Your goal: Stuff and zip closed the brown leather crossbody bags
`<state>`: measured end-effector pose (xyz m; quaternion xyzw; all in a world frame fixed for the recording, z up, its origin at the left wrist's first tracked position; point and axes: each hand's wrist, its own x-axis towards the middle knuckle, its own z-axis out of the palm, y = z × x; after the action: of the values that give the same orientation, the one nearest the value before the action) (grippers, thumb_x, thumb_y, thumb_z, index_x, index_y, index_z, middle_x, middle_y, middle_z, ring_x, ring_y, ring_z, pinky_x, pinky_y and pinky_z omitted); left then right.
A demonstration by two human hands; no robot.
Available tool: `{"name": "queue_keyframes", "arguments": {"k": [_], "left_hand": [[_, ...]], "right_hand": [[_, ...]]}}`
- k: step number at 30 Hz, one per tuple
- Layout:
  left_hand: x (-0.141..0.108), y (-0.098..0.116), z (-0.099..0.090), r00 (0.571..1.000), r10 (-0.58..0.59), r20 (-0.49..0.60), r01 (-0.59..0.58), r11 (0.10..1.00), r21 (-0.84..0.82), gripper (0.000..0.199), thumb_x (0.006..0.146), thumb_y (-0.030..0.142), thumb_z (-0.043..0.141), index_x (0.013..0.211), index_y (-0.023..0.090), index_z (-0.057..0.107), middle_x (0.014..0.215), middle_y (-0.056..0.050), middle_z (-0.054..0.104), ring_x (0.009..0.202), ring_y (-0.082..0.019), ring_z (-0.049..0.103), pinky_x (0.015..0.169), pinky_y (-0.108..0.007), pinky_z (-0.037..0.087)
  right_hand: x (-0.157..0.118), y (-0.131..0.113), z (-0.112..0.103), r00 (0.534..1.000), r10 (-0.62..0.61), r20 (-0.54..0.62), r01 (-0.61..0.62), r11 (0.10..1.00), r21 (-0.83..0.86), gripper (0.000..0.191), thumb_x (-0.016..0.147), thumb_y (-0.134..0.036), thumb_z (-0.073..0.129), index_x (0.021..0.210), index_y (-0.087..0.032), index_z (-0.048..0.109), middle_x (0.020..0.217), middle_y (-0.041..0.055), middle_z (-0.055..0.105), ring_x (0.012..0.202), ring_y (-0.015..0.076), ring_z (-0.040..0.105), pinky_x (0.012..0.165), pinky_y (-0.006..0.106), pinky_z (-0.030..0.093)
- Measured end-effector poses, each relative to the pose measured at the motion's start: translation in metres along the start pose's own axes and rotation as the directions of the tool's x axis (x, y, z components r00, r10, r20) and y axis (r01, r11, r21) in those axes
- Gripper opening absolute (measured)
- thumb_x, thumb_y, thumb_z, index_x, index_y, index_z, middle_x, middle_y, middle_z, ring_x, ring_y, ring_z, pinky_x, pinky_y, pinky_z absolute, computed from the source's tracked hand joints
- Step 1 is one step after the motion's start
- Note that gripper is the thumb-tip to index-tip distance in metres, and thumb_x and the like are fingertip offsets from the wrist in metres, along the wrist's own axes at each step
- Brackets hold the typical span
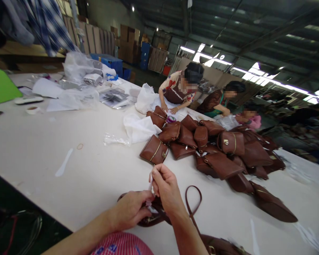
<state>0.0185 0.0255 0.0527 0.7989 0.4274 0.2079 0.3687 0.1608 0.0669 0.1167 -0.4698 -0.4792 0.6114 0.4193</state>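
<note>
Pinching white strip (150, 182) | our right hand (166, 184) above, left hand (133, 209) below, at bag (159, 206) | we should tension lightly

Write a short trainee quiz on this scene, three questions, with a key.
1. True or false: the right hand pinches a white strip.
2. Pick one: the heap of bags is A) blue, B) brown, C) green.
3. Short answer: is the looped strap nearer the right hand or the left hand?
Key: 1. True. 2. B. 3. The right hand.
</note>
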Motion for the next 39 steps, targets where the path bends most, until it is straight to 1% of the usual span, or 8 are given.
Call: {"name": "queue_keyframes", "arguments": {"k": [7,14,19,23,26,29,32,39], "left_hand": [[0.018,-0.006,-0.002,0.971,0.216,-0.105,-0.171,0.929,0.327,0.022,0.096,0.02,0.032,0.097,0.019,0.054,0.085,-0.006,0.065,0.079,-0.021,0.058,0.073,-0.032,0.045],[0.011,-0.021,0.008,0.999,0.038,0.037,-0.046,0.97,0.237,0.019,0.09,0.017,0.04,0.105,0.021,0.052,0.097,-0.006,0.068,0.085,-0.022,0.061,0.074,-0.032,0.047],[0.012,-0.03,-0.015,0.997,-0.075,0.034,0.078,0.994,-0.075,0.022,0.09,0.022,0.039,0.109,0.023,0.05,0.107,-0.004,0.064,0.099,-0.021,0.06,0.088,-0.033,0.046],[0.014,-0.034,-0.031,0.97,-0.232,-0.069,0.199,0.926,-0.32,0.036,0.087,0.027,0.041,0.122,0.022,0.036,0.099,-0.003,0.061,0.091,-0.019,0.058,0.088,-0.035,0.044],[0.014,-0.04,-0.034,0.966,-0.253,-0.057,0.206,0.88,-0.427,0.038,0.086,0.028,0.04,0.122,0.022,0.032,0.092,-0.001,0.059,0.085,-0.018,0.056,0.085,-0.033,0.044],[0.015,-0.042,-0.034,0.967,-0.252,-0.028,0.214,0.868,-0.448,0.036,0.086,0.03,0.041,0.12,0.021,0.035,0.09,0.001,0.058,0.083,-0.017,0.055,0.082,-0.031,0.045],[0.019,-0.034,-0.031,0.971,-0.237,0.022,0.231,0.916,-0.329,0.028,0.083,0.029,0.046,0.11,0.022,0.048,0.093,0.0,0.061,0.089,-0.018,0.056,0.085,-0.032,0.044],[0.026,-0.02,0.004,0.976,-0.149,0.158,0.154,0.988,-0.019,0.021,0.085,0.022,0.046,0.101,0.023,0.059,0.097,-0.003,0.069,0.094,-0.02,0.063,0.085,-0.03,0.047]], "right_hand": [[0.01,-0.006,-0.013,0.995,-0.079,0.062,0.087,0.987,-0.136,0.029,0.085,-0.045,0.054,0.07,-0.02,0.051,0.045,-0.0093,0.045,0.039,0.0065,0.036,0.042,0.019,0.031],[0.022,0.013,-0.001,0.99,-0.124,0.07,0.135,0.972,-0.191,0.023,0.087,-0.033,0.048,0.068,-0.021,0.048,0.046,-0.0092,0.047,0.037,0.0061,0.041,0.037,0.016,0.034],[0.011,0.022,-0.033,0.981,-0.187,-0.049,0.161,0.931,-0.329,0.017,0.09,-0.035,0.048,0.086,-0.02,0.055,0.068,-0.0009,0.062,0.063,0.0132,0.063,0.051,0.021,0.052],[-0.034,0.042,-0.066,0.945,-0.323,0.057,0.284,0.717,-0.637,0.019,0.094,-0.032,0.047,0.08,-0.021,0.054,0.067,-0.0002,0.06,0.059,0.0131,0.059,0.055,0.024,0.051],[-0.064,0.08,-0.083,0.819,-0.37,0.437,0.558,0.341,-0.756,0.019,0.088,-0.032,0.058,0.103,-0.021,0.06,0.099,0.0102,0.068,0.09,0.0238,0.065,0.076,0.037,0.057],[-0.071,0.119,-0.091,0.728,-0.424,0.538,0.605,0.028,-0.796,0.034,0.088,-0.022,0.059,0.122,-0.02,0.057,0.114,0.014,0.066,0.109,0.0304,0.06,0.091,0.049,0.052],[-0.063,0.137,-0.091,0.694,-0.492,0.526,0.599,-0.011,-0.801,0.025,0.093,-0.013,0.049,0.114,-0.019,0.061,0.098,0.0089,0.071,0.1,0.0239,0.063,0.09,0.045,0.053],[-0.061,0.144,-0.084,0.652,-0.581,0.486,0.633,0.064,-0.772,0.031,0.094,-0.011,0.046,0.121,-0.02,0.06,0.121,0.0102,0.067,0.119,0.0226,0.058,0.092,0.039,0.055]]}}
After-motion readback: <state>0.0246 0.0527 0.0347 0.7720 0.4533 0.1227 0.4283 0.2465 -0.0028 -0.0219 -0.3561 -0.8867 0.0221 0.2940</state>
